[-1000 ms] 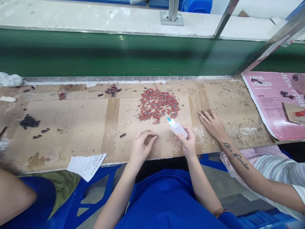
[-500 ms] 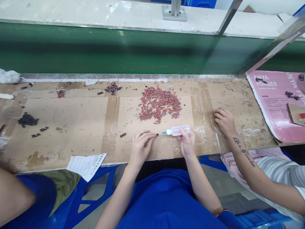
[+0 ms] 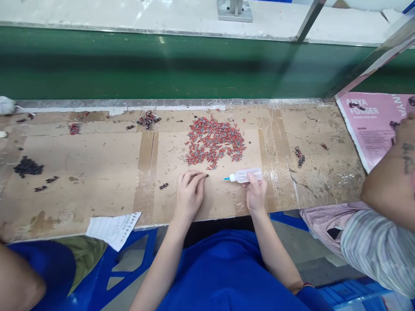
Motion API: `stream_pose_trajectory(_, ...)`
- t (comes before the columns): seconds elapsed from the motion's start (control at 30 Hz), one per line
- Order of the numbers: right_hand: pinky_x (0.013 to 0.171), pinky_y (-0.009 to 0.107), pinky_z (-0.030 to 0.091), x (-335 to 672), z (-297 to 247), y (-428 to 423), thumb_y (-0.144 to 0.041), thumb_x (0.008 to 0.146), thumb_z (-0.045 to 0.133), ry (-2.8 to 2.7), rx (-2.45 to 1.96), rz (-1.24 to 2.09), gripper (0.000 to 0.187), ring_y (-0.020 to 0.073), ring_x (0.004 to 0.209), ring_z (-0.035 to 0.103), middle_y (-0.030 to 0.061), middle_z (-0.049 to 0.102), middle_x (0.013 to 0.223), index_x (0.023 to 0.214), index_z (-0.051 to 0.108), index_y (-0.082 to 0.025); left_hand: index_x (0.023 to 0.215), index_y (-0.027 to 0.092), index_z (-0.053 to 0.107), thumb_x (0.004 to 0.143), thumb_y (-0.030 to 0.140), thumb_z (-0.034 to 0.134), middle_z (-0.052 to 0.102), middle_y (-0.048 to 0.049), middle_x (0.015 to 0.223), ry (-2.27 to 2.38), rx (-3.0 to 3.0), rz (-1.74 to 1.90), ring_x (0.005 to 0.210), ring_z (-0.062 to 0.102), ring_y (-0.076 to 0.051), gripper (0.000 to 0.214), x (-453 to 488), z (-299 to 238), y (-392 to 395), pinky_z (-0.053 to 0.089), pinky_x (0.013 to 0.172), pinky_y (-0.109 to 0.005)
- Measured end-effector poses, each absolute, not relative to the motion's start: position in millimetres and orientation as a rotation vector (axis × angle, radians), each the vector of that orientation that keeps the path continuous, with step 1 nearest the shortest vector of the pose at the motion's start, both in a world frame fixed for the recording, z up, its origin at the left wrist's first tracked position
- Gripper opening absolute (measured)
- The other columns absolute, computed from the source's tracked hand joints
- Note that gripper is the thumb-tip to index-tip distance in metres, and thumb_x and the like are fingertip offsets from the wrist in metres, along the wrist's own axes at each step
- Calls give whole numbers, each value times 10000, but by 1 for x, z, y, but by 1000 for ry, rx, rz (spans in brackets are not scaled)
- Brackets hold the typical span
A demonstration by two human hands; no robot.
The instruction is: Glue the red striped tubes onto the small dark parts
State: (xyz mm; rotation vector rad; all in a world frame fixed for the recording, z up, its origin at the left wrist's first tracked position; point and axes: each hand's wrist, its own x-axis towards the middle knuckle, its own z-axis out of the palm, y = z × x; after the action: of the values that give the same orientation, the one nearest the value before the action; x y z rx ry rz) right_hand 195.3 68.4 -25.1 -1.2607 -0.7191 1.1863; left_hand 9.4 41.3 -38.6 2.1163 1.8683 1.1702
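Between the fingertips of my left hand [image 3: 189, 190] is a small dark part [image 3: 207, 176], its kind too small to make out. My right hand [image 3: 256, 192] grips a clear squeeze bottle [image 3: 249, 175] with a white cap, lying nearly level. Its thin blue needle tip [image 3: 226, 179] points left toward the dark part, with a gap between them. Beyond both hands spreads a pile of small red-and-silver parts [image 3: 215, 140]. One dark piece [image 3: 164, 186] lies on the cardboard left of my left hand.
Cardboard [image 3: 87, 172] covers the bench. At left lie a black heap [image 3: 28, 166] and a paper slip [image 3: 113, 229] over the front edge. A mixed cluster [image 3: 148, 119] sits farther back. A co-worker's arm [image 3: 394, 172] reaches over a pink poster [image 3: 363, 119] at right.
The bottle's tip has drawn a little away from the dark part in my left hand. The co-worker's arm at right has moved right to the poster, uncovering several dark parts on the cardboard.
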Motion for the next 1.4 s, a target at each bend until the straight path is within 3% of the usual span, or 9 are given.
stream_pose_trajectory(0.23,521,249,390,193,-23,69,-449,687,694,-706,-1275,1197,280,124,556,521,0,619,616,675,641,-174,1042,196,672,934,220,503,652,-93,951,1903,2126,1110,935,579,-231,202,9,-42,49,495,842,-399)
stream_pose_trajectory(0.4,512,250,395,192,-21,70,-445,693,693,-747,-1268,1212,282,128,557,528,15,639,622,701,678,-164,919,198,648,941,180,487,691,-51,885,1813,2142,1110,842,614,-199,164,6,-37,51,502,785,-352)
stream_pose_trajectory(0.67,568,279,466,192,-20,63,-435,714,695,-873,-1303,1140,260,160,603,592,29,692,673,714,681,-175,955,207,643,945,131,455,691,-49,875,1665,2216,1024,844,592,-199,204,13,-31,26,504,781,-348)
stream_pose_trajectory(1.07,602,301,507,189,-8,62,-409,696,700,-892,-1367,1085,239,173,608,623,29,695,654,689,674,-172,1058,188,647,926,184,525,674,-77,939,1791,2122,1133,898,589,-205,179,19,-35,31,514,818,-363)
stream_pose_trajectory(1.4,596,299,501,182,-11,55,-435,732,700,-1016,-1444,1121,263,185,629,625,32,693,658,696,670,-176,972,213,668,906,203,572,722,-46,896,1715,2065,1107,847,639,-186,117,17,-31,32,529,784,-352)
